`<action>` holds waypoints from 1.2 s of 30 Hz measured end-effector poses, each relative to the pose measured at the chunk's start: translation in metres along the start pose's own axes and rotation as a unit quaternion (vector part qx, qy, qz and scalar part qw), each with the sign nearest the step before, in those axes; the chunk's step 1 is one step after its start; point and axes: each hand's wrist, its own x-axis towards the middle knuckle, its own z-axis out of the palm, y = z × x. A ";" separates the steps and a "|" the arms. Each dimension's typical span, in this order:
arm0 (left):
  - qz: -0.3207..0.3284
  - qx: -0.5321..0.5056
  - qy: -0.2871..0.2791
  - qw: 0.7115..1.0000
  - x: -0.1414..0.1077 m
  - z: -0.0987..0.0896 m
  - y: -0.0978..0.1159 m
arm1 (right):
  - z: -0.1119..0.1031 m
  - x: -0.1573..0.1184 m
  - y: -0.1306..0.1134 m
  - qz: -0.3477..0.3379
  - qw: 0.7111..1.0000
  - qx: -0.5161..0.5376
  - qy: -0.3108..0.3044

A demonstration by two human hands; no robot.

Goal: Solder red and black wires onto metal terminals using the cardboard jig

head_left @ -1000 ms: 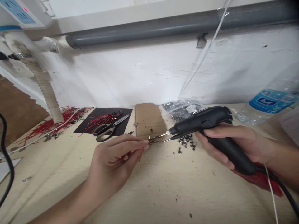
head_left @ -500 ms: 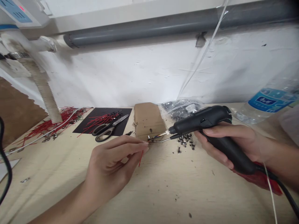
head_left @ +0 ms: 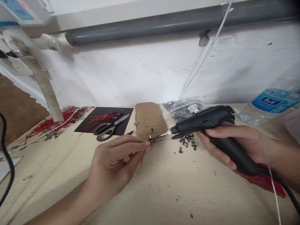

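My left hand point(head_left: 122, 159) pinches a short red wire point(head_left: 142, 157) near the front edge of a brown cardboard piece point(head_left: 150, 118). A small metal part point(head_left: 150, 137) shows just past the fingertips. My right hand point(head_left: 236, 140) is wrapped round the grip of a black soldering gun point(head_left: 203, 120). The gun points left, and its hot tip and thin curved metal tube end beside the left fingertips. Whether the tip touches the wire is too small to tell.
Scissors point(head_left: 106, 129) and red wires lie on a black sheet point(head_left: 84, 124). More red wires point(head_left: 50, 123) are at left. Small metal parts point(head_left: 187, 141) and a clear bag point(head_left: 182, 106) sit behind the gun. A bottle point(head_left: 269, 101) stands right; a thin line point(head_left: 206, 56) hangs down.
The whole view has shifted slightly, with the objects a little further right. Both hands keep the same hold, and the gun's tip stays at the left fingertips.
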 end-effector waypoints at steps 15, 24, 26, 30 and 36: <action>0.007 0.000 0.006 1.000 -0.001 0.000 0.002 | 0.001 0.001 -0.001 -0.016 1.000 -0.009 -0.001; 0.117 0.087 0.001 0.989 0.002 -0.009 0.010 | 0.002 0.001 -0.003 -0.001 1.000 0.017 -0.010; 0.152 0.128 -0.003 0.980 0.002 -0.009 0.011 | 0.002 0.001 -0.003 0.009 1.000 0.021 -0.012; 0.201 0.171 -0.036 0.964 0.001 -0.005 0.010 | 0.002 0.000 -0.002 0.024 0.999 0.030 0.005; 0.230 0.197 -0.020 0.953 -0.005 0.002 0.011 | 0.004 -0.002 -0.003 0.042 0.998 0.041 0.021</action>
